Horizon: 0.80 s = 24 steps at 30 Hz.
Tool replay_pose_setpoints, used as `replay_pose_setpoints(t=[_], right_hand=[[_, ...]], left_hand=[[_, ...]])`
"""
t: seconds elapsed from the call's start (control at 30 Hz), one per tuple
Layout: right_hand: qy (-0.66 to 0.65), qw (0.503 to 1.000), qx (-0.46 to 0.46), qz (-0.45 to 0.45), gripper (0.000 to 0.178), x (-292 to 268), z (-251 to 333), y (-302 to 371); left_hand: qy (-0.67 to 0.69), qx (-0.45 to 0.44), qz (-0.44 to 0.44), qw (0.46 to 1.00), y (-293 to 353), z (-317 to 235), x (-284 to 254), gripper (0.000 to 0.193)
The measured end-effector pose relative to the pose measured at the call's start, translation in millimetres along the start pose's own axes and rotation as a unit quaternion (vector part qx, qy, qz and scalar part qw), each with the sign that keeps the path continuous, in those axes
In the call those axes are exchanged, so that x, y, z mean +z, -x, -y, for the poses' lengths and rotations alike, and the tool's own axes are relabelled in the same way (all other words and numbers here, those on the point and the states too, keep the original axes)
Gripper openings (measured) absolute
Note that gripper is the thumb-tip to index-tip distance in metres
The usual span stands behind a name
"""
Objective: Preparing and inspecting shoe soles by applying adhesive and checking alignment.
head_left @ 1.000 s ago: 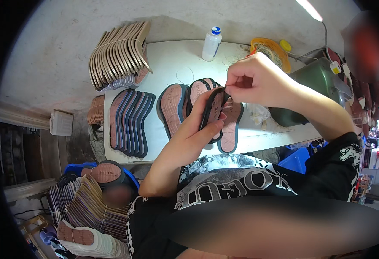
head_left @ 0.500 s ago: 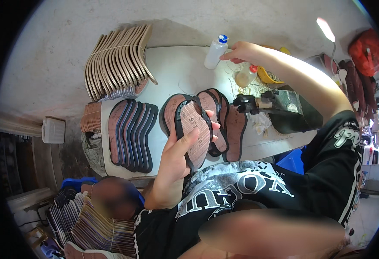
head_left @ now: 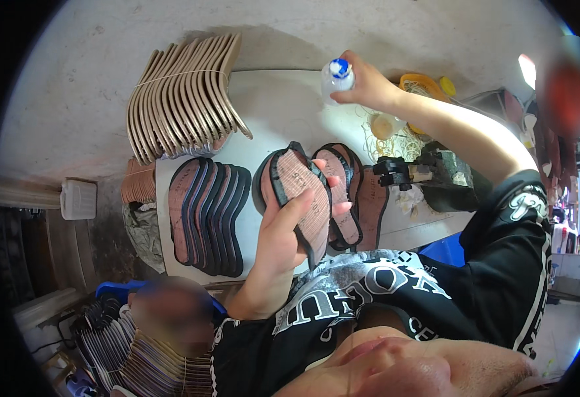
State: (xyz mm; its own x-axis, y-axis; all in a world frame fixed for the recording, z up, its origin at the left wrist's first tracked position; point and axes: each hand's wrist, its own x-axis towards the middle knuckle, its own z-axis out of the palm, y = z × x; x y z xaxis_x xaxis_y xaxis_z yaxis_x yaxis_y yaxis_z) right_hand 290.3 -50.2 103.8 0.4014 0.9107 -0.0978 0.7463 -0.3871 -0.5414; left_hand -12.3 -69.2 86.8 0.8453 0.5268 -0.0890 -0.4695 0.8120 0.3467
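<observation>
My left hand [head_left: 282, 231] holds a shoe sole [head_left: 308, 202], its ribbed pinkish-tan face turned up and its rim black. The thumb presses on that face while the fingers wrap the right side. At the far side of the table, my right hand [head_left: 367, 85] is closed round a white plastic bottle [head_left: 334, 85] with a blue cap, the cap end toward me. Behind the held sole, partly hidden, lie more black-rimmed soles [head_left: 348, 173]. A row of overlapping pink and black soles [head_left: 204, 215] lies on the left.
A tied bundle of tan curved soles [head_left: 184, 96] stands at the back left. Right of centre, a black clamp-like device [head_left: 396, 173] sits near loose rubber bands [head_left: 381, 147], a round pale container [head_left: 384, 126] and a yellow basket [head_left: 422, 84]. A blue bin [head_left: 443, 249] is below the right edge.
My right hand has gone from beside the bottle to gripping it, and the bottle has tipped with its cap toward me. My left hand still holds the sole, a little farther right.
</observation>
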Motion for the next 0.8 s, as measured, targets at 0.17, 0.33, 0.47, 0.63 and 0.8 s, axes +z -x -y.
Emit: replay_pose_setpoints(t=[0.17, 0.33, 0.47, 0.63, 0.8], right_hand=[[0.087, 0.973, -0.215, -0.016, 0.057, -18, 54, 46], [0.23, 0.922, -0.312, -0.021, 0.06, -31, 69, 66], [0.276, 0.904, -0.325, -0.039, 0.06, -33, 76, 80], [0.314, 0.884, -0.337, -0.079, 0.057, -32, 78, 90], [0.347, 0.866, -0.347, -0.099, 0.055, -34, 80, 95]], left_hand=[[-0.073, 0.008, -0.034, 0.997, -11, 10, 8, 0.047], [-0.082, -0.019, -0.036, 0.996, -17, 21, 20, 0.041], [-0.06, -0.037, -0.008, 0.997, -18, 30, 19, 0.034], [-0.043, -0.055, -0.006, 0.998, -16, 36, 23, 0.036], [-0.037, -0.045, -0.008, 0.998, -15, 39, 24, 0.032]])
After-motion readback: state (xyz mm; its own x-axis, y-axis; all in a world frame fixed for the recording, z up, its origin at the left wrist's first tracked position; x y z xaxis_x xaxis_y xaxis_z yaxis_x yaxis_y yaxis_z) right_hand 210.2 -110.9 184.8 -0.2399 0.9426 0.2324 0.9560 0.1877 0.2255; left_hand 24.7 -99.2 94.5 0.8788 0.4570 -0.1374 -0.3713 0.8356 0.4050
